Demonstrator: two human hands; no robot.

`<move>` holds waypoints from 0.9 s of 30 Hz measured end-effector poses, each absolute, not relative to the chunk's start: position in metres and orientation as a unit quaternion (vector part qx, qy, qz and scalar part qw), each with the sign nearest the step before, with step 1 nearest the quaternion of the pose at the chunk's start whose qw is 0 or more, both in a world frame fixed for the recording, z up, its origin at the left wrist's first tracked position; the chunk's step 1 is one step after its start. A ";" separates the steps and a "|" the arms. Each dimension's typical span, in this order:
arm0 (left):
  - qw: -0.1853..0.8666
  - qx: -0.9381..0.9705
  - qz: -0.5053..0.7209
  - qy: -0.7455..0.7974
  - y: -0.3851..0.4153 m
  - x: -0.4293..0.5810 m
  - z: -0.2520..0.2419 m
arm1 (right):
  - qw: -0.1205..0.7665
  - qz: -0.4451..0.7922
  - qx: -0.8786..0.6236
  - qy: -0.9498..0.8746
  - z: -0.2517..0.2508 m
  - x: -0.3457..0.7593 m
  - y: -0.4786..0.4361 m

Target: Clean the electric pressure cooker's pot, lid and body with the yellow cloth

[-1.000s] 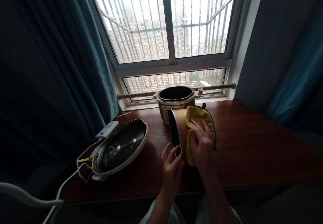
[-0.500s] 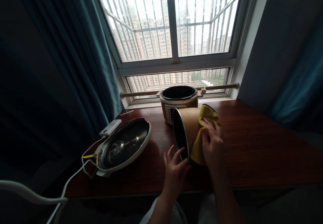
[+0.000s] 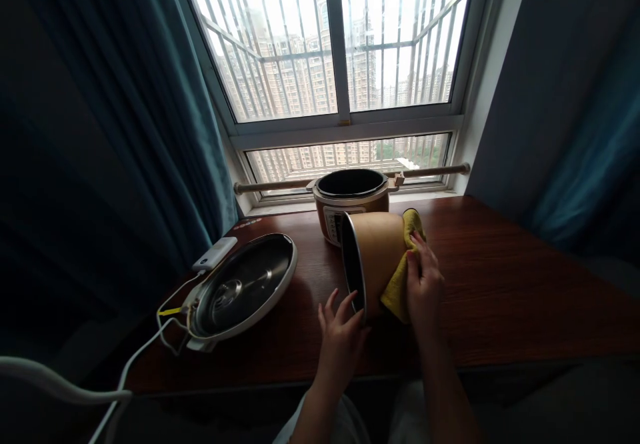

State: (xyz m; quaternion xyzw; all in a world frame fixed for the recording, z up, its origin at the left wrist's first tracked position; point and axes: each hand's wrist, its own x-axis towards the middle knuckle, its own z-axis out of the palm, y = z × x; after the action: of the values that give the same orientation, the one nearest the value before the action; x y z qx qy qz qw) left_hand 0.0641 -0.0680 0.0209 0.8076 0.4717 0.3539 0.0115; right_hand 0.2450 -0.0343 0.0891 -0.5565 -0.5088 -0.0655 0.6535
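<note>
- Pointing its mouth left, the golden pot (image 3: 380, 251) is lying sideways.
- Left hand (image 3: 341, 333) is gripping its rim.
- Right hand (image 3: 425, 283) is holding yellow cloth (image 3: 397, 292) against its base end.

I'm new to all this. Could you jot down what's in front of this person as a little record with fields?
Left hand: left hand at the near rim of a tan pot, apparently steadying it
Right hand: right hand pressing a yellow cloth against the pot's base end
Pot pose: tipped sideways, dark opening facing left
Behind pot: open cooker with a front panel
Left side: round dark piece with a pale rim, white box, white cable
Surface: reddish-brown table
Backdrop: barred window
</note>
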 end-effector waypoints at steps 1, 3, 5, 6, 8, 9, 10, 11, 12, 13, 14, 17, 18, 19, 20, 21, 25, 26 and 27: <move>0.020 0.808 0.361 0.466 -0.069 0.064 0.023 | 0.654 -0.066 -0.557 -0.508 0.089 0.244 -0.035; 0.030 0.806 0.377 0.455 -0.071 0.063 0.028 | 0.652 -0.078 -0.561 -0.505 0.089 0.240 -0.036; 0.033 0.803 0.393 0.448 -0.072 0.062 0.031 | 0.638 -0.097 -0.568 -0.510 0.092 0.234 -0.039; 0.031 0.801 0.398 0.447 -0.072 0.061 0.032 | 0.625 -0.107 -0.570 -0.522 0.094 0.230 -0.042; 0.026 0.802 0.399 0.444 -0.073 0.060 0.033 | 0.589 -0.121 -0.562 -0.569 0.100 0.221 -0.048; 0.022 0.805 0.396 0.441 -0.073 0.060 0.033 | 0.567 -0.122 -0.549 -0.602 0.102 0.217 -0.051; 0.018 0.808 0.392 0.439 -0.073 0.060 0.033 | 0.547 -0.121 -0.532 -0.635 0.105 0.214 -0.054; 0.014 0.812 0.387 0.437 -0.074 0.059 0.032 | 0.532 -0.118 -0.517 -0.660 0.107 0.212 -0.055; 0.011 0.814 0.382 0.438 -0.074 0.059 0.031 | 0.524 -0.115 -0.509 -0.673 0.107 0.211 -0.056; 0.009 0.816 0.375 0.440 -0.075 0.059 0.031 | 0.528 -0.113 -0.512 -0.668 0.106 0.213 -0.055; 0.007 0.818 0.368 0.443 -0.075 0.060 0.030 | 0.544 -0.113 -0.526 -0.645 0.104 0.217 -0.053; 0.001 0.815 0.351 0.462 -0.075 0.064 0.024 | 0.604 -0.105 -0.584 -0.532 0.095 0.234 -0.046; -0.002 0.811 0.348 0.470 -0.074 0.065 0.022 | 0.614 -0.100 -0.595 -0.508 0.093 0.239 -0.045; -0.004 0.807 0.346 0.478 -0.074 0.066 0.019 | 0.616 -0.094 -0.599 -0.503 0.092 0.241 -0.045; -0.006 0.803 0.345 0.486 -0.073 0.067 0.016 | 0.610 -0.091 -0.594 -0.517 0.093 0.241 -0.047; -0.008 0.802 0.341 0.491 -0.073 0.068 0.013 | 0.600 -0.089 -0.580 -0.544 0.095 0.239 -0.049; -0.017 0.803 0.320 0.503 -0.072 0.068 0.006 | 0.530 -0.088 -0.487 -0.688 0.109 0.219 -0.060; -0.018 0.801 0.317 0.507 -0.072 0.067 0.006 | 0.522 -0.089 -0.479 -0.700 0.110 0.216 -0.061; -0.018 0.799 0.315 0.511 -0.072 0.067 0.005 | 0.523 -0.092 -0.483 -0.696 0.111 0.215 -0.060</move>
State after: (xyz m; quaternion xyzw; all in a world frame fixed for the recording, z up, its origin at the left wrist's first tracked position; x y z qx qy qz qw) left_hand 0.0672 -0.0720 0.0054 0.7993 0.5111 0.3154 -0.0179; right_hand 0.2151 -0.0604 0.1107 -0.4831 -0.6962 -0.0925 0.5228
